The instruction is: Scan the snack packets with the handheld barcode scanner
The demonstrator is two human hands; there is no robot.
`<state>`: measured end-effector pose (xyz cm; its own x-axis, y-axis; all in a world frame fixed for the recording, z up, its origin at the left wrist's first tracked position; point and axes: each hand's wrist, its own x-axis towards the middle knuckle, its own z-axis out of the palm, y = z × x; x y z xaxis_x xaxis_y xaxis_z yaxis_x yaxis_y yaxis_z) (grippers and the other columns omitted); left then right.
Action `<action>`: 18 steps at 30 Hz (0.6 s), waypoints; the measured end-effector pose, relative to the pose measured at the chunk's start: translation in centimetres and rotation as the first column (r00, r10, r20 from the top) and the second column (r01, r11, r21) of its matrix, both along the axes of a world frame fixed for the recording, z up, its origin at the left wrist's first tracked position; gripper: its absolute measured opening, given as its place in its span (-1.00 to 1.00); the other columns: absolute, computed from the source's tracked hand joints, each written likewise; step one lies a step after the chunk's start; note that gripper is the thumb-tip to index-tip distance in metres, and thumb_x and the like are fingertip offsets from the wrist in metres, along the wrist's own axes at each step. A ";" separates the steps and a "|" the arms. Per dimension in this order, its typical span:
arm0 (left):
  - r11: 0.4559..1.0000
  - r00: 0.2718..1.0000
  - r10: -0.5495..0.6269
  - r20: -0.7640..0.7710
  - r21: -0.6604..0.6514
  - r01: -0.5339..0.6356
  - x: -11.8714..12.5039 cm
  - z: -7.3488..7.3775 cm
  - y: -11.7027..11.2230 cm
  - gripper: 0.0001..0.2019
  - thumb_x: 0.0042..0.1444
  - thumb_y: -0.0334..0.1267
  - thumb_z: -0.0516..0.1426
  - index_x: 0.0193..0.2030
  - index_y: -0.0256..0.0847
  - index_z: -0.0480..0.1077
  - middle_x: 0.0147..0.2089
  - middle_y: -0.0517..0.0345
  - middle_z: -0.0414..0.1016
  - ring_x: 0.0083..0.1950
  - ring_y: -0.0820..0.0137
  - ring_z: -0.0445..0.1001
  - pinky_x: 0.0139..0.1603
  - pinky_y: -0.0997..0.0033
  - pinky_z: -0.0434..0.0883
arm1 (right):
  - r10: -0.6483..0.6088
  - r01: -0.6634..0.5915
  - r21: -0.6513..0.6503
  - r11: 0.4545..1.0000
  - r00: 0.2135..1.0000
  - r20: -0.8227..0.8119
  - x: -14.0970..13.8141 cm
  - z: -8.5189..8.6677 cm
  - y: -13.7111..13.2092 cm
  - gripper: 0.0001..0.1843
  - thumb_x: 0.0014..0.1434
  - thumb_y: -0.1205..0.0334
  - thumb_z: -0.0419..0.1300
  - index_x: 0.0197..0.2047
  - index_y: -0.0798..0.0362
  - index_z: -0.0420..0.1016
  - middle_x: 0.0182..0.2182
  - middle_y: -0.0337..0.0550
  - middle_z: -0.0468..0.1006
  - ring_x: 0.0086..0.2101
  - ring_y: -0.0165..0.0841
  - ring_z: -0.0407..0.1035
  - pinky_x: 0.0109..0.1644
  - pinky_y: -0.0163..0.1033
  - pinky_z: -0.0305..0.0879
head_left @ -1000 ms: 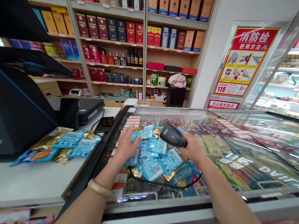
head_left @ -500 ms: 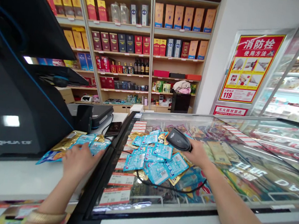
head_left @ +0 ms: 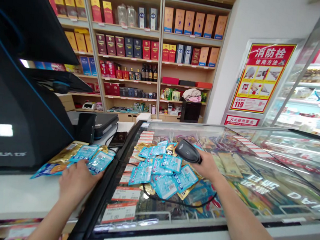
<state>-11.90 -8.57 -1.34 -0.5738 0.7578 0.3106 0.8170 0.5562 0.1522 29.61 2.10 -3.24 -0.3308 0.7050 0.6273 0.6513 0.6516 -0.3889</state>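
My right hand [head_left: 207, 165] grips a black barcode scanner [head_left: 187, 151] over a heap of light blue snack packets [head_left: 163, 170] lying on the glass lid of a chest freezer [head_left: 257, 171]. The scanner's black cable [head_left: 175, 200] loops across the glass below the heap. My left hand [head_left: 76, 180] rests on the white counter [head_left: 13, 196], with its fingers on the near edge of a second small pile of blue and gold packets [head_left: 80, 157]. Whether those fingers pinch a packet is hidden.
A black till screen [head_left: 16, 113] and a black printer [head_left: 97, 123] stand at the left of the counter. Shelves of boxed bottles [head_left: 144, 47] fill the back wall. A red fire poster [head_left: 262, 75] hangs at the right, beside a chilled display case [head_left: 316, 82].
My left hand left the heap on the freezer glass and went left to the counter pile with a blue packet. My right hand and the scanner barely moved.
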 end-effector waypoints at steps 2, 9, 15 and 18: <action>0.999 0.999 -0.034 0.016 0.024 0.033 -0.4 -0.4 0.3 -0.25 -0.03 0.10 0.10 0.17 -0.48 0.24 0.04 -0.43 0.41 0.10 -0.16 0.37 0.06 0.02 0.32 | -0.002 0.002 0.013 1.000 1.000 -0.008 0.0 -0.1 0.1 -0.71 -0.02 0.21 0.21 -0.17 0.00 0.51 -0.30 -0.12 0.61 -0.26 -0.21 0.49 -0.17 -0.21 0.36; 0.961 0.976 -0.177 0.128 0.238 0.143 -0.7 -0.7 0.7 -0.30 -0.09 -0.09 0.05 0.20 -0.44 0.22 -0.37 -0.08 0.45 -0.04 -0.08 0.44 -0.05 0.00 0.41 | -0.033 0.033 0.008 0.999 0.999 0.014 -0.1 0.7 -0.3 -0.75 -0.01 0.21 0.24 -0.19 0.01 0.51 -0.32 -0.13 0.61 -0.29 -0.25 0.48 -0.21 -0.26 0.33; 0.840 0.861 -0.310 0.402 0.541 0.050 2.3 0.9 1.0 -0.33 -0.08 -0.12 0.10 0.26 -0.06 0.15 -0.01 0.09 0.49 -0.15 0.10 0.48 -0.11 0.01 0.46 | -0.030 0.029 0.025 0.999 0.999 0.016 -0.5 1.4 -0.9 -0.76 0.02 0.19 0.25 -0.19 0.01 0.50 -0.32 -0.13 0.60 -0.29 -0.26 0.47 -0.23 -0.26 0.32; 0.752 0.698 -0.517 0.495 0.653 0.094 5.4 1.7 2.6 -0.28 -0.09 -0.22 0.13 0.29 -0.18 0.13 0.08 -0.02 0.45 -0.08 0.18 0.49 0.00 0.12 0.45 | -0.015 0.015 0.032 0.999 1.000 0.006 -0.5 1.5 -0.9 -0.78 0.03 0.17 0.25 -0.22 0.01 0.49 -0.35 -0.14 0.59 -0.31 -0.27 0.46 -0.24 -0.26 0.31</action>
<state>-6.50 -5.93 0.35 -0.5498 0.7393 0.3888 0.5145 -0.0670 0.8549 29.08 1.19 -1.79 -0.3244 0.6896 0.6475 0.6638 0.6536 -0.3636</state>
